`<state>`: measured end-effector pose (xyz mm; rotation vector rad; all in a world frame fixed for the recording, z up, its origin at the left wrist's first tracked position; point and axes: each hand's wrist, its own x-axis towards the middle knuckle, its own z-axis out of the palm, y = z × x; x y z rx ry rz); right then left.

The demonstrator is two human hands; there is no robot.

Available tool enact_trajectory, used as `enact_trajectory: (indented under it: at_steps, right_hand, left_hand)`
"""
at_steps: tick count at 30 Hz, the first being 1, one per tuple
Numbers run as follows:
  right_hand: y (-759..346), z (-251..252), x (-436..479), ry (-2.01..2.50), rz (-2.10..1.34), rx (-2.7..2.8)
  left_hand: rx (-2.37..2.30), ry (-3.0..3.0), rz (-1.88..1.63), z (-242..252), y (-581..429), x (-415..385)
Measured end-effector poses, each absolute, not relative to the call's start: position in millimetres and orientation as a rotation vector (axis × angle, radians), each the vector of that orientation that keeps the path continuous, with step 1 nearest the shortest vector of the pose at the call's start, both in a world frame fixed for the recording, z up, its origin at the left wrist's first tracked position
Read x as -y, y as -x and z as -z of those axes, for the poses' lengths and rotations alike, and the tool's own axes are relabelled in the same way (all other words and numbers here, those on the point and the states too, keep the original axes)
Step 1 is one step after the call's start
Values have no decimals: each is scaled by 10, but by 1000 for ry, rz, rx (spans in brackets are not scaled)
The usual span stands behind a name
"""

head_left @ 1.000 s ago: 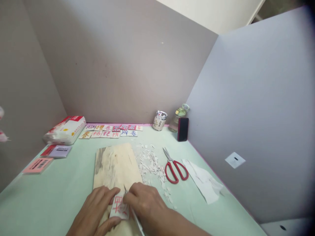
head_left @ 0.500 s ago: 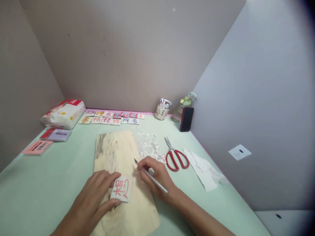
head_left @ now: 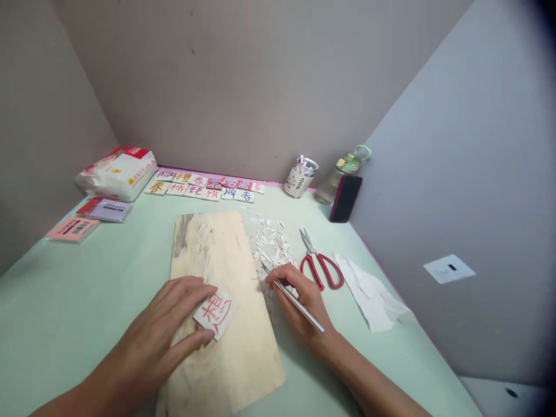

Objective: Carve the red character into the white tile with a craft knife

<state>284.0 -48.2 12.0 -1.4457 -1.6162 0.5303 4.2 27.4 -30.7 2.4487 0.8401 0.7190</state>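
My left hand [head_left: 167, 327] rests on a wooden board [head_left: 221, 272] and pinches a small white tile with a red character [head_left: 215, 311] between thumb and fingers, flat on the board. My right hand [head_left: 299, 304] is just right of the board and grips a thin metal craft knife [head_left: 295, 302] like a pen. The knife's tip points up-left at a heap of white paper scraps [head_left: 271, 246].
Red-handled scissors [head_left: 320, 263] and crumpled white paper [head_left: 371, 295] lie to the right. A row of character tiles [head_left: 204, 188], a tissue pack [head_left: 116, 172], a pen cup [head_left: 299, 180], a bottle [head_left: 339, 176] and a phone [head_left: 345, 198] stand along the back wall. Cards [head_left: 72, 229] lie at left.
My right hand lifted the knife off the tile and moved right to the scrap heap. My left hand turned the tile on the board. The view tilted down.
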Motion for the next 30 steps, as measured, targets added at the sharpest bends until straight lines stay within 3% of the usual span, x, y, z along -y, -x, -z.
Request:
enact_trajectory:
  at_steps: [20,30]
  right_hand:
    - [-2959,-215,681,1410,-674,1722]
    - [-3151,-392,770,1314,-1172,1773]
  left_hand:
    - [-588,-2553,-850,214,-142,-70]
    - [-690,-2580,-749,211,-174,-32]
